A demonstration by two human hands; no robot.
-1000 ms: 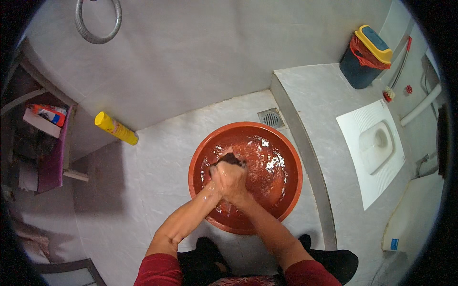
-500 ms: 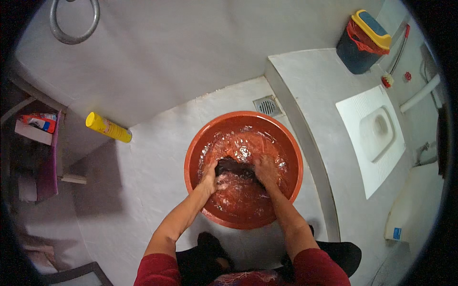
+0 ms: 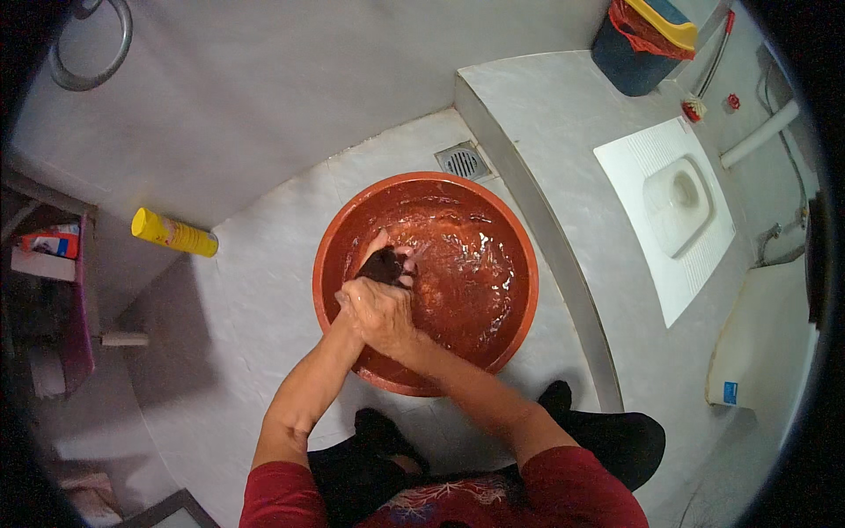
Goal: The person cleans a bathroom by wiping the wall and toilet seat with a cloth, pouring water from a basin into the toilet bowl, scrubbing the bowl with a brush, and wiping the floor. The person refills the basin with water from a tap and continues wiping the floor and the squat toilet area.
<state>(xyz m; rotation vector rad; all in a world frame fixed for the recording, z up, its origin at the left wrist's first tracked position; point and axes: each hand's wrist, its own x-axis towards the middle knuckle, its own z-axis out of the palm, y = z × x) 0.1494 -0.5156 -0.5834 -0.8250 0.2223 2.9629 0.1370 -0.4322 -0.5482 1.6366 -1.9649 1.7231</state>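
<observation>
A small dark wet cloth point(image 3: 383, 266) is bunched up over the left half of a round orange-red basin point(image 3: 526, 304) with water in it. My left hand point(image 3: 407, 267) lies under the cloth, its fingers curled up around the far side. Over its palm and wrist, my right hand point(image 3: 380, 310) is closed, pressing on the near end of the cloth. Part of the cloth and most of the left palm are hidden beneath the right hand. My forearms cross close together above the basin's near rim.
A floor drain point(image 3: 462, 161) lies just beyond the basin. To the right rises a step point(image 3: 546, 207) with a white squat toilet point(image 3: 678, 202) and a lidded bin point(image 3: 638, 53). A yellow can point(image 3: 174, 232) stands by the left wall, near a shelf point(image 3: 81, 343).
Both hands have come up out of the water with the dark cloth and moved left. The right hand has crossed over onto the left. The view has shifted slightly.
</observation>
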